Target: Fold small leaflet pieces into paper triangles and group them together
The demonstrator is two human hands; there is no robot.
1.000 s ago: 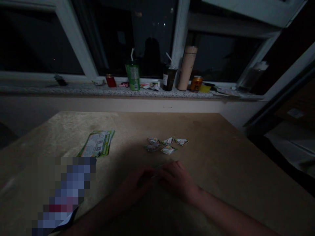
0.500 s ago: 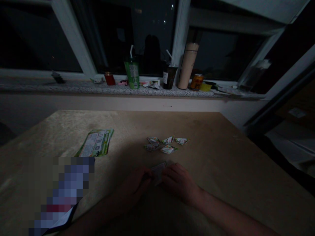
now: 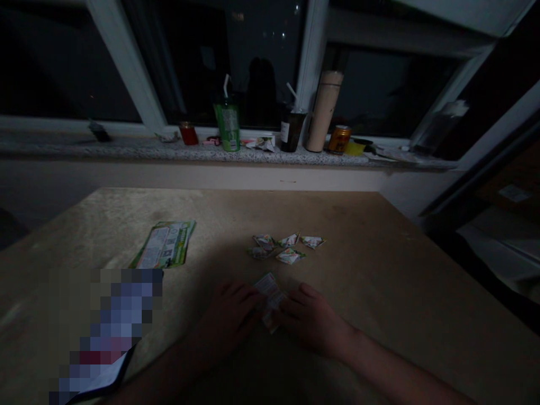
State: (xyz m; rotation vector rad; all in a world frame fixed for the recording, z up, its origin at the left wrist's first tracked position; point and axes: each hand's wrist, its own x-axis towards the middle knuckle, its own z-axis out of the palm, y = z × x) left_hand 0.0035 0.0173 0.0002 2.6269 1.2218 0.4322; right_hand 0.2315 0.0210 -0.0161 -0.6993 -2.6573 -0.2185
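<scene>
Between my hands, low over the near middle of the table, is a folded piece of printed paper, pale with small print. My left hand has its fingers closed on the paper's left edge. On the opposite side my right hand grips the right edge, fingers bent and pressed together. Just beyond lie several small folded paper triangles, printed in white, green and red. Further left rests a stack of green printed leaflets. Dim light hides the exact fingertip contact.
A phone-like device, its screen blurred out, lies at the table's near left. Along the window sill stand a green cup with a straw, a dark cup, a pink flask, an orange can and a red jar.
The paper between my hands has turned and shows more of its length, a corner now pointing away from me. My left hand has flattened over its edge. The triangles and leaflets stay put.
</scene>
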